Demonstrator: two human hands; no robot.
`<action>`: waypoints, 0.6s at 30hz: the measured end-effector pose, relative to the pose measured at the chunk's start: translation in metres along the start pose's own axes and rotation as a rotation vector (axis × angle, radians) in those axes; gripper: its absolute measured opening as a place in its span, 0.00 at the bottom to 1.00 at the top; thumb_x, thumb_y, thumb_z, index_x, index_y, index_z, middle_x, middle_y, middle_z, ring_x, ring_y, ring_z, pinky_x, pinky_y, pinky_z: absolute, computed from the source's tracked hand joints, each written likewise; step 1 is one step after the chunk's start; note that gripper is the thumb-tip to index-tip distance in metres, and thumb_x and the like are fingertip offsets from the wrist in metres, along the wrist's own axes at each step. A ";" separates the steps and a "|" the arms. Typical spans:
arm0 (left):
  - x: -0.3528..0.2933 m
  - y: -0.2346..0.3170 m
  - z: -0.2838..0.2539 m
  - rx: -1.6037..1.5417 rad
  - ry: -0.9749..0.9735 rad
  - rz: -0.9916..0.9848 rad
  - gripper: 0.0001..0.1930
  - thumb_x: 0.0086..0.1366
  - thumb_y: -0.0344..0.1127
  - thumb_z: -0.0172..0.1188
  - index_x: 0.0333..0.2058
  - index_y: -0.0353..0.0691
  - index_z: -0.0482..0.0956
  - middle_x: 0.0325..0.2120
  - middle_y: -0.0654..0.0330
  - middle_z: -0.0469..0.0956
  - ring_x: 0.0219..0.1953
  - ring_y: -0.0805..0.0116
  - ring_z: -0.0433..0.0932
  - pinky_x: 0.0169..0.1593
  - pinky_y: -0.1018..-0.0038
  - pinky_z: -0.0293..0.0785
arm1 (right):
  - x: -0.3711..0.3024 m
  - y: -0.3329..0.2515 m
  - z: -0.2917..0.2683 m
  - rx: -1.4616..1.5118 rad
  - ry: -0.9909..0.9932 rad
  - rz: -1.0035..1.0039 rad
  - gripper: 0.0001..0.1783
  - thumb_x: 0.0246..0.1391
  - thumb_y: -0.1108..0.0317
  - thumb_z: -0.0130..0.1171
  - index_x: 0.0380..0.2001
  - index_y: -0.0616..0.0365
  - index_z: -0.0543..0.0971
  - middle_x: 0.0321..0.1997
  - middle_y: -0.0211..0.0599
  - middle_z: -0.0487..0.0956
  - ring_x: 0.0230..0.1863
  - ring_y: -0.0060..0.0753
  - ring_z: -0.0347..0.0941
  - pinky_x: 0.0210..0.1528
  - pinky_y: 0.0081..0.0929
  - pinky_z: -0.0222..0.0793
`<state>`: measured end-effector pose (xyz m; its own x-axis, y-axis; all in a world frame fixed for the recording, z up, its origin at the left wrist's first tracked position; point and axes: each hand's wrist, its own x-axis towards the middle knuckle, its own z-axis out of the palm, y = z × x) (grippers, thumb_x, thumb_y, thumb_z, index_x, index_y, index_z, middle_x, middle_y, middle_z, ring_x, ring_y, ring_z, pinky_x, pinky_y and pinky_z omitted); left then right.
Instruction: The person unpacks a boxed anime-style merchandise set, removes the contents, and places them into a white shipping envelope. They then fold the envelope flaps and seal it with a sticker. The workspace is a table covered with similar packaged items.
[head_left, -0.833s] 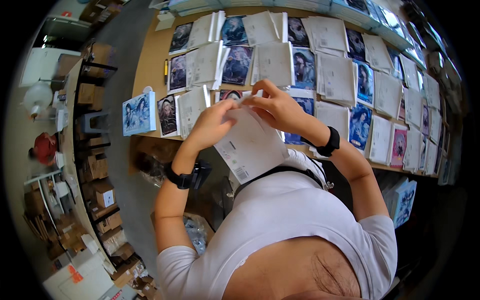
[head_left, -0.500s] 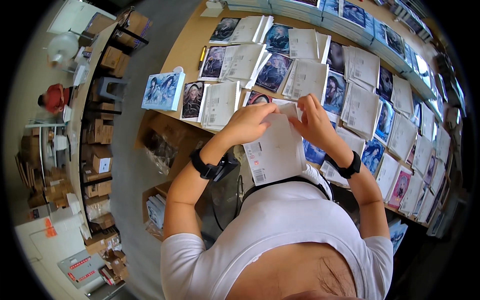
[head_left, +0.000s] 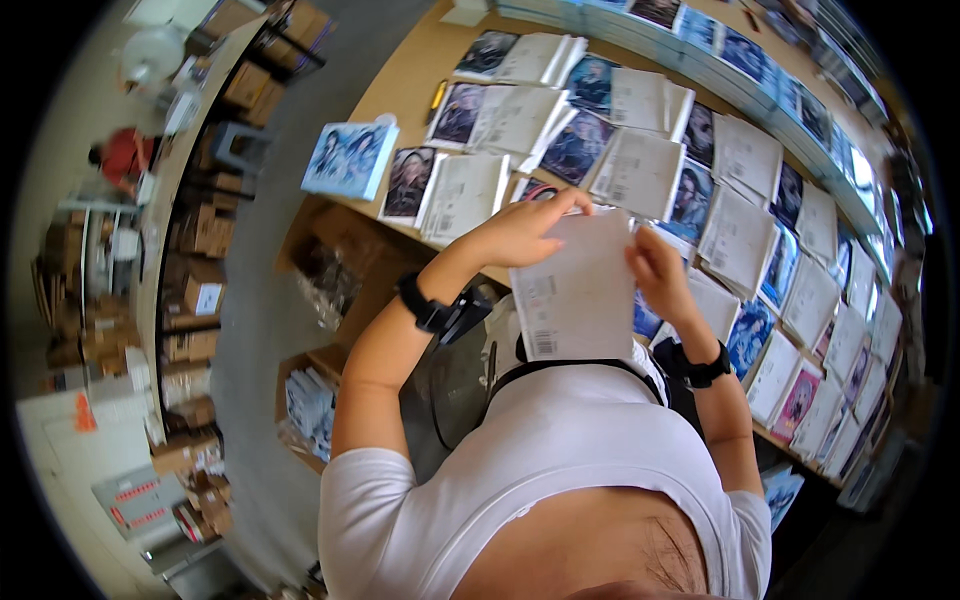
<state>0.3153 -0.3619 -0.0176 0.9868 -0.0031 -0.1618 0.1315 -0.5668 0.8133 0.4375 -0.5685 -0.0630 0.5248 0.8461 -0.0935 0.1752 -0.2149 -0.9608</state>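
Observation:
A flat white packet [head_left: 578, 290] with a barcode near its lower left corner is upright against my lap at the table's near edge. My left hand [head_left: 522, 232] is closed on its upper left part, fingers over the top edge. My right hand [head_left: 658, 272] has curled fingers at its upper right edge; whether they pinch it or only touch it is hard to make out. Beyond my hands, rows of similar white packets [head_left: 638, 172] lie in overlapping stacks, each beside picture cards of illustrated characters [head_left: 578, 145]. Dark bands with small devices sit on both wrists.
A blue illustrated box [head_left: 348, 160] stands at the table's left corner, near a yellow-and-black cutter [head_left: 437, 100]. Long stacks of blue boxes [head_left: 690, 68] line the far side. Open cartons [head_left: 310, 408] sit on the floor at left. A person in red [head_left: 125, 160] is beyond the shelving.
My right hand has come down from the packet's top to its right edge, and its fingers have curled. My left hand stays at the upper left. The whole view has swung slightly.

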 end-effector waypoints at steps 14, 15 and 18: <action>-0.017 -0.025 0.006 -0.104 0.159 -0.148 0.20 0.53 0.23 0.55 0.43 0.45 0.61 0.37 0.56 0.74 0.43 0.58 0.74 0.45 0.70 0.67 | -0.024 0.012 -0.024 0.484 -0.473 0.110 0.29 0.49 0.78 0.47 0.57 0.58 0.61 0.52 0.33 0.68 0.53 0.23 0.63 0.50 0.24 0.64; -0.019 -0.027 0.007 -0.085 0.171 -0.126 0.20 0.53 0.23 0.55 0.43 0.45 0.61 0.38 0.56 0.74 0.43 0.58 0.74 0.45 0.71 0.67 | -0.026 0.010 -0.025 0.437 -0.503 0.083 0.30 0.49 0.80 0.47 0.58 0.57 0.60 0.53 0.33 0.66 0.54 0.23 0.62 0.51 0.25 0.62; -0.019 -0.031 0.008 -0.031 0.127 -0.184 0.19 0.53 0.23 0.55 0.44 0.42 0.64 0.40 0.54 0.74 0.46 0.59 0.73 0.47 0.72 0.67 | -0.035 0.002 -0.019 0.348 -0.480 0.048 0.36 0.47 0.85 0.45 0.61 0.56 0.54 0.56 0.33 0.63 0.56 0.24 0.59 0.55 0.27 0.59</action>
<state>0.2920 -0.3508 -0.0447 0.9497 0.2025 -0.2391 0.3113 -0.5228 0.7936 0.4356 -0.6076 -0.0568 0.0759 0.9828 -0.1685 -0.1652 -0.1542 -0.9741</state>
